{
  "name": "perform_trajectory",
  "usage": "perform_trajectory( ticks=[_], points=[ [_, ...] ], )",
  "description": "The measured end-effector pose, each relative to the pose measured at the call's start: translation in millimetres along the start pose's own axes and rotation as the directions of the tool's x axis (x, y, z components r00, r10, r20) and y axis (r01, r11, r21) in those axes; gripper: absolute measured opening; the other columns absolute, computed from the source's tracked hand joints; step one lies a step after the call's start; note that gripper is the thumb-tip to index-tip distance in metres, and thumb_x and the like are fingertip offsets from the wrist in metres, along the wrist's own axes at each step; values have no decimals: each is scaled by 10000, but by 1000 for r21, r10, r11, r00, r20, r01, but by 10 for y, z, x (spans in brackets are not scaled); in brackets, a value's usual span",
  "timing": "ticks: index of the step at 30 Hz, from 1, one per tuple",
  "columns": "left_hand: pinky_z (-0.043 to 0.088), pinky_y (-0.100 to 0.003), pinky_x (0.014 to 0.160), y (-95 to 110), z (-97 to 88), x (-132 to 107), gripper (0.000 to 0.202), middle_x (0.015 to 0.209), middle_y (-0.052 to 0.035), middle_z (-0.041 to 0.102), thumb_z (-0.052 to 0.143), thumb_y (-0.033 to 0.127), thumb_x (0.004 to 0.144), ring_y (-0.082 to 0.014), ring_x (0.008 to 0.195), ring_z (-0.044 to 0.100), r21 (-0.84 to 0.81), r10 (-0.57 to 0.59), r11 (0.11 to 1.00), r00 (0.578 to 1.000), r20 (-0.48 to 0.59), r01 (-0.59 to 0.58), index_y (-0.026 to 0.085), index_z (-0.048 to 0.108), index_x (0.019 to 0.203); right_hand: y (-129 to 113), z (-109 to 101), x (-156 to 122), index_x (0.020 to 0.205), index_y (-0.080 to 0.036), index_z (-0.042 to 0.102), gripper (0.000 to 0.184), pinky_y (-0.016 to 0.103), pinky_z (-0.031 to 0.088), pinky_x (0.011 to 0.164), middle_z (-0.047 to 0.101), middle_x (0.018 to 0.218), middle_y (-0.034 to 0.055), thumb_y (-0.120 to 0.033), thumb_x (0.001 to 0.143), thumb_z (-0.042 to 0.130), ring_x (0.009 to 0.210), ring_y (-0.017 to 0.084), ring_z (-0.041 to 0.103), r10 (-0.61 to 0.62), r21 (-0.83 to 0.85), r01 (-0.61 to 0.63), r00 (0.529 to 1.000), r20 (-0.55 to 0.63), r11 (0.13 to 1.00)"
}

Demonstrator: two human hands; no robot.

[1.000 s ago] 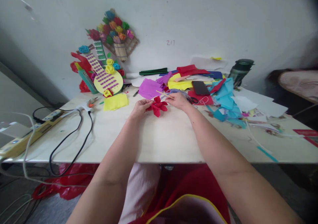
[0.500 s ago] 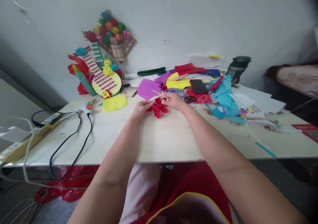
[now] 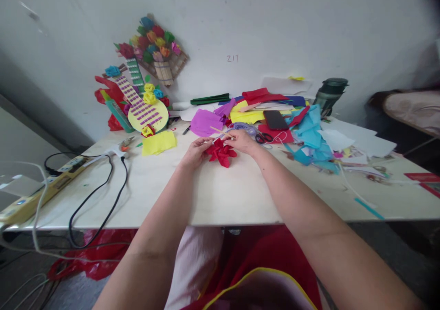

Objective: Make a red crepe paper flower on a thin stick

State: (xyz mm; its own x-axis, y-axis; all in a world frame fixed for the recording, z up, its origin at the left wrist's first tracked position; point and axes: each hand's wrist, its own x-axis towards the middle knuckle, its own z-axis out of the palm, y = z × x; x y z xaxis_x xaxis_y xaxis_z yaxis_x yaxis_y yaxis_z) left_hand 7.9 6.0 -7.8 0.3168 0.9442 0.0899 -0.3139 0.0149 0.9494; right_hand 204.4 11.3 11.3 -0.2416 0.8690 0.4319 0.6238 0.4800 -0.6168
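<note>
A red paper flower (image 3: pixel 222 153) with several pointed petals hangs between my two hands, just above the table. My left hand (image 3: pixel 198 150) is closed, its thumb and fingers pinching the flower's left edge. In the fingers of my right hand (image 3: pixel 239 141) is a thin wooden stick (image 3: pixel 216 129), which points up and to the left over the flower. The right fingertips are close by the flower's upper right side; whether they also grip it I cannot tell. Behind the hands lies purple crepe paper (image 3: pixel 202 122).
Black scissors (image 3: pixel 264 137), a phone (image 3: pixel 274 119) and light blue paper (image 3: pixel 309 131) lie to the right, before a dark bottle (image 3: pixel 332 94). At left are yellow paper (image 3: pixel 159 143), a hot glue gun (image 3: pixel 118 150), a power strip (image 3: pixel 41 188) and a flower-decked paper guitar (image 3: pixel 147 116).
The red flower has turned and shifted slightly right and down, with its petals more spread toward me. My right hand keeps the stick in nearly the same place.
</note>
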Motion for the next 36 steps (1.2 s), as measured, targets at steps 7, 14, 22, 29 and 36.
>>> perform_trajectory(
  ticks=[7, 14, 22, 29, 36],
  points=[
    [478, -244, 598, -5, 2, -7, 528, 743, -47, 688, 811, 258, 567, -132, 604, 628, 41, -34, 999, 998, 49, 32, 125, 621, 1042, -71, 8, -33, 849, -143, 720, 188, 244, 444, 683, 709, 794, 43, -175, 713, 595, 730, 136, 608, 8, -36, -7, 999, 50, 999],
    [451, -231, 553, -4, 37, -9, 392, 740, -67, 685, 819, 266, 559, -131, 590, 616, 137, -86, 987, 995, 55, 78, 113, 668, 887, -51, 10, -25, 765, -131, 692, 145, 236, 432, 637, 680, 697, 26, -146, 685, 573, 653, 123, 584, 56, 65, -62, 995, 85, 996],
    [286, -207, 384, -69, 83, 20, 305, 530, -12, 578, 802, 346, 585, -74, 398, 451, 169, -91, 982, 994, 56, 80, 123, 636, 712, -152, 14, -36, 709, -134, 632, 96, 233, 421, 625, 627, 655, 13, -219, 716, 587, 644, 124, 555, 114, 160, -137, 983, 141, 978],
    [271, -214, 384, -61, 61, 13, 317, 477, 6, 510, 799, 359, 587, -67, 384, 411, 124, -93, 988, 995, 40, 88, 132, 582, 625, -181, -112, -10, 786, -177, 561, 345, 230, 397, 655, 534, 665, -13, -418, 902, 343, 644, 107, 492, -15, 114, 7, 997, 75, 993],
    [270, -208, 401, -19, 68, -15, 310, 492, 7, 524, 801, 342, 574, -59, 396, 416, 119, -69, 991, 997, 25, 65, 121, 588, 618, -213, -131, -64, 1076, -143, 615, 320, 220, 365, 550, 454, 546, -58, -308, 846, 466, 514, 88, 430, 11, 216, -64, 970, 241, 974]
  ],
)
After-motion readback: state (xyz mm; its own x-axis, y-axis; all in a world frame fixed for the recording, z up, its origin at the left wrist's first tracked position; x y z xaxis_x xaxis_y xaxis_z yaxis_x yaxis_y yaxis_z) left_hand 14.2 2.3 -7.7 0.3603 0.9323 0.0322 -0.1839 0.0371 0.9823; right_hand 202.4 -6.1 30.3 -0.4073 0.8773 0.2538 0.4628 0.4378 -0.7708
